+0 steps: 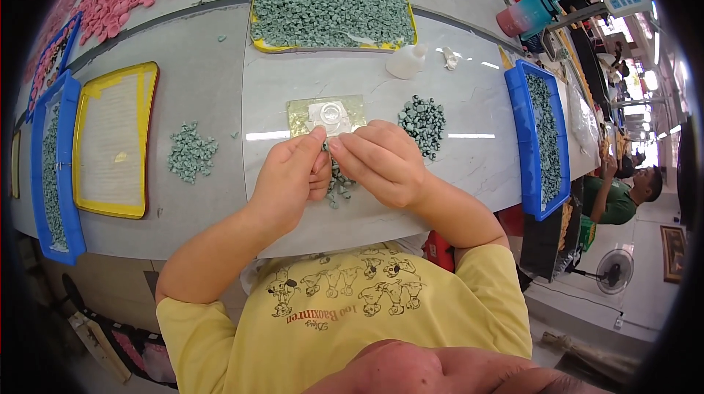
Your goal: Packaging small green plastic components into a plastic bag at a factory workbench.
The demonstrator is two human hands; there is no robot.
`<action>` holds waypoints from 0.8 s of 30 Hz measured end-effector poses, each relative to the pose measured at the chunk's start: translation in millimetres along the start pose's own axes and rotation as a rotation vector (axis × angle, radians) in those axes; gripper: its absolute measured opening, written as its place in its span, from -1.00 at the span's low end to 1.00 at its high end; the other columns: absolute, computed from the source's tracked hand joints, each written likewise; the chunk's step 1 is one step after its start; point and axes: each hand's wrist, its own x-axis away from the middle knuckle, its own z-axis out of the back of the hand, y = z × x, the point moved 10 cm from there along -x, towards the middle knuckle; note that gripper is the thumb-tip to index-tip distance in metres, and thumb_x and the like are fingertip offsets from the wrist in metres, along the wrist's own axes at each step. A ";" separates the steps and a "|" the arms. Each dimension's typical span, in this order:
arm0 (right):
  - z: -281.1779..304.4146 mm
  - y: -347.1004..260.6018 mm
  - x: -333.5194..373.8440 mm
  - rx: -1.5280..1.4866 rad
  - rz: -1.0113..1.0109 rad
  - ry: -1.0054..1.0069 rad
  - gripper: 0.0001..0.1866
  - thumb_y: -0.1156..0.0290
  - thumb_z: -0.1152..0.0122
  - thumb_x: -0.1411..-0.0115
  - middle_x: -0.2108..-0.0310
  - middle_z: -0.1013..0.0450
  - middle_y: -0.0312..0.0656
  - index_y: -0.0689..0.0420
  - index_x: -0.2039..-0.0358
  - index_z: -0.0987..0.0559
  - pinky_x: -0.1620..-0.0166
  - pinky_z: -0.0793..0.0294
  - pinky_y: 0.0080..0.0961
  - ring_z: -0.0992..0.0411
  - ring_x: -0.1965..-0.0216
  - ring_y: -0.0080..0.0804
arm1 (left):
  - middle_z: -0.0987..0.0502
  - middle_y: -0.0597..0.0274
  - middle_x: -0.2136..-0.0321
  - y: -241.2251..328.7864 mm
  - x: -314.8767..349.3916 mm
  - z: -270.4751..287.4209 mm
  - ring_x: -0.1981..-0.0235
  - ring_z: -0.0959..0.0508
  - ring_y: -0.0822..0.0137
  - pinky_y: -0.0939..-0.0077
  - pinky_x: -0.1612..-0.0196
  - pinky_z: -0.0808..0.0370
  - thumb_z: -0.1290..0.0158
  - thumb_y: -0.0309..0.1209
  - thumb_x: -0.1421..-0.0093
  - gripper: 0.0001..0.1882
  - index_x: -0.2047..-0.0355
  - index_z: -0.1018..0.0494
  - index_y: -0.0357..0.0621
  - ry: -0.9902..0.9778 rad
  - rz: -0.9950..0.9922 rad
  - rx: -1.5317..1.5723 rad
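While I watch through the head camera, I see a small green piece (325, 146) between the fingertips of both hands, above the near part of the worktop (469, 167). The left hand (293, 170) and the right hand (385, 163) are each closed in a pinch on it, and they cover most of its shape from me. Below them lies a small heap (339, 187) of green pieces, partly hidden. Just beyond is a yellowish plate (352, 107), which carries white paper and a clear round dish (331, 111). To its right I find a darker green pile (422, 126); well to its left, a paler green pile (192, 152). Farther away stand a white bottle (407, 62) and a yellow-rimmed tray (282, 47) full of green pieces. The left blue bin (70, 196) and the right blue bin (524, 130) contain green pieces also.
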 end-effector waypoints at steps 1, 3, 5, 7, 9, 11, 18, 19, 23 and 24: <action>-0.7 -4.8 -0.5 0.049 0.032 0.015 -0.66 0.59 -0.26 0.23 0.36 -0.41 -0.12 0.38 0.34 -0.53 0.43 -0.40 -0.46 -0.40 0.41 -0.32 | -0.09 0.44 0.76 1.6 2.0 1.2 0.74 -0.01 0.57 0.65 0.68 0.04 0.21 -0.18 -0.28 -0.60 0.68 -0.10 -0.03 0.000 -0.018 -0.018; -1.6 -7.3 -2.3 0.024 0.033 0.008 -0.68 0.59 -0.26 0.22 0.36 -0.42 -0.12 0.38 0.35 -0.53 0.43 -0.41 -0.46 -0.40 0.40 -0.31 | -0.10 0.45 0.76 1.9 5.9 2.4 0.74 -0.02 0.58 0.67 0.69 0.03 0.23 -0.18 -0.29 -0.60 0.67 -0.10 -0.02 0.002 -0.035 -0.035; -2.8 -8.9 -3.8 -0.002 0.034 0.002 -0.69 0.60 -0.26 0.21 0.36 -0.42 -0.11 0.38 0.35 -0.53 0.43 -0.41 -0.45 -0.41 0.40 -0.31 | -0.11 0.46 0.74 9.8 9.6 7.8 0.72 -0.02 0.60 0.69 0.68 0.01 0.22 -0.19 -0.29 -0.62 0.65 -0.14 -0.03 0.066 -0.146 -0.087; -2.0 -6.2 -5.5 -0.101 -0.006 0.011 -0.68 0.61 -0.26 0.21 0.38 -0.42 -0.11 0.37 0.34 -0.53 0.43 -0.41 -0.45 -0.41 0.41 -0.31 | -0.15 0.46 0.73 16.0 17.4 9.8 0.71 -0.08 0.60 0.67 0.66 -0.04 0.20 -0.18 -0.28 -0.62 0.64 -0.18 -0.08 0.095 -0.218 -0.179; 1.3 -9.1 -10.0 -0.116 -0.032 0.009 -0.69 0.62 -0.26 0.21 0.38 -0.42 -0.13 0.36 0.34 -0.53 0.43 -0.41 -0.45 -0.41 0.41 -0.31 | -0.19 0.46 0.72 23.0 22.5 9.8 0.69 -0.13 0.60 0.66 0.64 -0.10 0.19 -0.18 -0.28 -0.61 0.63 -0.23 -0.14 0.122 -0.290 -0.272; 5.8 -10.2 -15.5 -0.133 -0.059 0.005 -0.69 0.63 -0.26 0.21 0.39 -0.42 -0.14 0.34 0.34 -0.54 0.43 -0.41 -0.45 -0.41 0.41 -0.31 | -0.21 0.45 0.71 33.4 30.2 10.5 0.66 -0.15 0.60 0.66 0.61 -0.14 0.19 -0.18 -0.28 -0.59 0.63 -0.25 -0.17 0.167 -0.448 -0.410; 26.5 56.1 7.6 -0.094 -0.452 -0.158 -0.79 0.59 -0.20 0.08 0.42 -0.45 -0.18 0.18 0.35 -0.56 0.36 -0.43 -0.47 -0.41 0.42 -0.29 | -0.19 0.46 0.73 13.4 32.9 -8.5 0.65 -0.14 0.59 0.68 0.57 -0.14 0.21 -0.18 -0.28 -0.55 0.69 -0.24 -0.17 0.041 -0.146 -0.599; 26.5 69.8 17.9 -0.031 -0.531 -0.229 -0.80 0.60 -0.18 0.07 0.42 -0.45 -0.18 0.17 0.35 -0.56 0.33 -0.43 -0.45 -0.42 0.39 -0.27 | -0.18 0.47 0.73 10.9 33.7 -10.4 0.69 -0.11 0.61 0.71 0.61 -0.10 0.22 -0.17 -0.28 -0.59 0.65 -0.24 -0.15 0.027 -0.141 -0.605; 29.8 97.9 49.4 0.092 -0.709 -0.496 -0.83 0.60 -0.12 0.04 0.41 -0.46 -0.15 0.19 0.38 -0.56 0.25 -0.42 -0.43 -0.41 0.32 -0.23 | -0.19 0.44 0.66 7.3 34.0 -18.2 0.68 -0.07 0.61 0.73 0.63 -0.06 0.26 -0.28 -0.28 -0.71 0.51 -0.29 -0.16 0.005 -0.086 -0.410; 32.2 99.7 52.2 0.093 -0.710 -0.496 -0.83 0.60 -0.12 0.04 0.41 -0.46 -0.15 0.19 0.38 -0.56 0.25 -0.42 -0.43 -0.41 0.32 -0.23 | -0.19 0.44 0.66 7.2 33.4 -19.1 0.68 -0.07 0.61 0.73 0.63 -0.06 0.26 -0.28 -0.28 -0.71 0.51 -0.29 -0.16 0.004 -0.086 -0.410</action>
